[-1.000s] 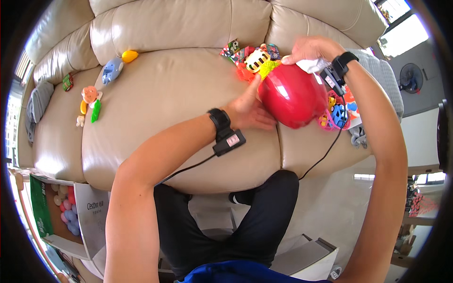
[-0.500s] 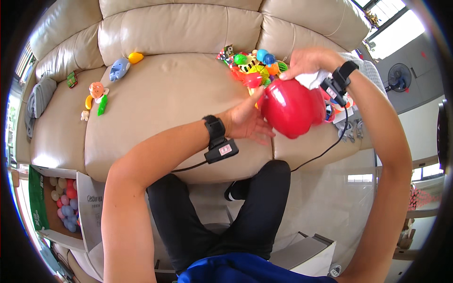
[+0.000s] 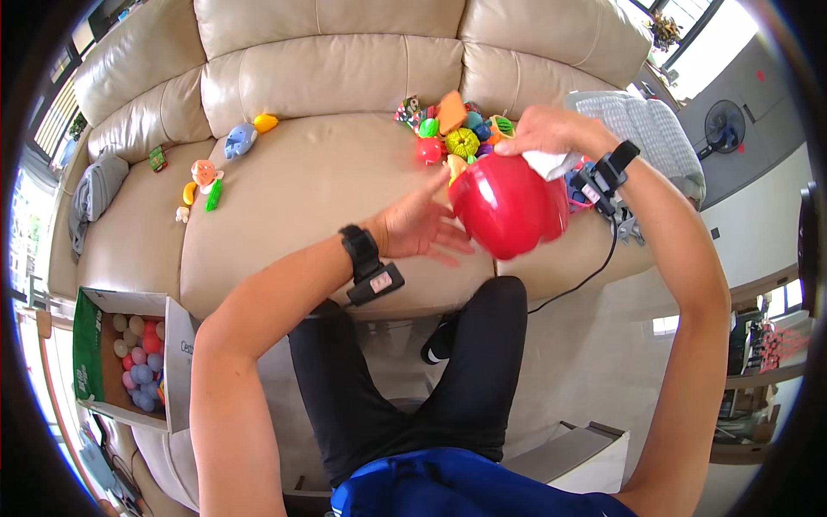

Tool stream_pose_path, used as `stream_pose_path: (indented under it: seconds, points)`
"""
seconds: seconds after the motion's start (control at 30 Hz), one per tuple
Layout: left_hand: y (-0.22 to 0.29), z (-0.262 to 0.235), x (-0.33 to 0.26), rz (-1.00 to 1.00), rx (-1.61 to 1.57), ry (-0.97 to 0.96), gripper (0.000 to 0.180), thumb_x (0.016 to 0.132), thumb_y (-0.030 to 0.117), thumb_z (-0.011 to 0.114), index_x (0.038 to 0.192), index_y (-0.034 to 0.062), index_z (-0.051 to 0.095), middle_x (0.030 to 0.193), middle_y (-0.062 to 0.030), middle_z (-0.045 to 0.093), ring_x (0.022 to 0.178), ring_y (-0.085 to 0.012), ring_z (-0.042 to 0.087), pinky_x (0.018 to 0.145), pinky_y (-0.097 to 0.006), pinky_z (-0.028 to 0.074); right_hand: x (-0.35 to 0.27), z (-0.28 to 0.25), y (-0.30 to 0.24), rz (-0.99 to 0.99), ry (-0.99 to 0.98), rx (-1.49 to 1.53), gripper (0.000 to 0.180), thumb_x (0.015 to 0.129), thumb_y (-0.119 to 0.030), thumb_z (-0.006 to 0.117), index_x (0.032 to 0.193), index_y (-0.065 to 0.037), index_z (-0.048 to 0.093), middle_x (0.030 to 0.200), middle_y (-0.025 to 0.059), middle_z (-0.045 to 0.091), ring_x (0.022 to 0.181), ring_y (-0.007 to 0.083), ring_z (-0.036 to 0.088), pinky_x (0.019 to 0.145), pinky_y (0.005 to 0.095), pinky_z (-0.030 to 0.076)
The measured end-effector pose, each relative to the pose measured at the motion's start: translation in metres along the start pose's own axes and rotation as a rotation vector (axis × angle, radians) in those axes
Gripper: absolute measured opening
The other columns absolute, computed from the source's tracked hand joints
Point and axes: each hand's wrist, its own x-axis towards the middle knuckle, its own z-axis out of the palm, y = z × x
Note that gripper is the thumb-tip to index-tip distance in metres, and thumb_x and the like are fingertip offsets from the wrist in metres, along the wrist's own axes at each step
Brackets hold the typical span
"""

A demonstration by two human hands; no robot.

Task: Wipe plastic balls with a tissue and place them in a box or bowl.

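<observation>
My right hand [image 3: 551,133] grips the top edge of a large, glossy red rounded container [image 3: 508,207] with a lobed outline. A white cloth or tissue [image 3: 550,164] shows under the same hand. On the container's left side, my left hand [image 3: 422,228] is open with fingers spread, close to its wall; whether it touches is unclear. Behind the container lies a pile of colourful toys, among them a yellow ribbed ball [image 3: 463,142], a red ball [image 3: 431,151], an orange piece [image 3: 451,112] and a green ball [image 3: 428,127]. The container hides part of this pile.
On the beige sofa's [image 3: 345,164] left lie a blue toy [image 3: 240,140], a yellow-orange toy [image 3: 265,123], a green toy [image 3: 214,195] and a banana toy [image 3: 189,193]. A cardboard box [image 3: 179,362] of balls stands at lower left. Grey fabric [image 3: 637,121] lies at right.
Both hands and the red container have shifted slightly left. The left hand's fingers are a little farther from the container. The view has tilted somewhat, and more of the toy pile shows.
</observation>
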Motion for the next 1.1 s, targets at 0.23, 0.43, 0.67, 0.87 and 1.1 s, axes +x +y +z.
stream_pose_path:
  seconds: [0.23, 0.43, 0.67, 0.87, 1.1]
  points:
    - [-0.030, 0.003, -0.024, -0.064, 0.012, 0.055, 0.113, 0.088, 0.087, 0.042, 0.155, -0.0035, 0.030, 0.152, -0.0270, 0.044, 0.134, -0.0411, 0.053, 0.105, -0.057, 0.048, -0.037, 0.034, -0.023, -0.143, 0.079, -0.021, 0.068, 0.087, -0.062, 0.072, 0.061, 0.000, 0.060, 0.055, 0.0123, 0.052, 0.051, 0.0236, 0.049, 0.051, 0.0421, 0.039]
    - [-0.045, -0.016, -0.084, 0.042, -0.040, 0.374, 0.059, 0.103, 0.038, 0.055, 0.144, -0.0018, 0.044, 0.130, -0.0216, 0.060, 0.113, -0.0395, 0.067, 0.099, -0.052, 0.056, -0.101, 0.089, -0.101, -0.439, 0.405, 0.044, 0.047, 0.088, -0.054, 0.072, 0.089, -0.007, 0.065, 0.068, 0.0186, 0.062, 0.065, 0.0379, 0.064, 0.058, 0.0458, 0.046]
    - [-0.058, -0.026, -0.158, 0.293, -0.016, 0.767, 0.041, 0.086, -0.001, 0.053, 0.126, -0.0049, 0.057, 0.112, -0.0173, 0.069, 0.100, -0.0347, 0.072, 0.093, -0.047, 0.062, -0.108, 0.163, -0.096, -0.394, 0.529, 0.705, 0.031, 0.090, -0.017, 0.077, 0.116, -0.002, 0.071, 0.101, 0.0127, 0.076, 0.079, 0.0198, 0.072, 0.074, 0.0313, 0.054]
    - [-0.021, -0.068, -0.248, 0.545, -0.085, 1.019, 0.024, 0.082, -0.002, 0.053, 0.103, -0.0068, 0.064, 0.102, -0.0168, 0.071, 0.092, -0.0309, 0.072, 0.092, -0.048, 0.062, -0.100, 0.210, -0.070, -0.215, 0.335, 0.927, 0.021, 0.091, -0.016, 0.074, 0.096, 0.005, 0.074, 0.082, 0.0065, 0.072, 0.078, 0.0114, 0.066, 0.073, 0.0281, 0.052]
    - [0.035, -0.117, -0.352, 0.759, -0.101, 1.292, 0.030, 0.083, 0.001, 0.055, 0.109, -0.0092, 0.064, 0.102, -0.0170, 0.072, 0.095, -0.0291, 0.071, 0.094, -0.045, 0.061, -0.100, 0.212, -0.082, -0.253, 0.384, 0.809, 0.041, 0.088, -0.010, 0.072, 0.127, 0.000, 0.066, 0.089, 0.0121, 0.074, 0.077, 0.0165, 0.068, 0.073, 0.0326, 0.053]
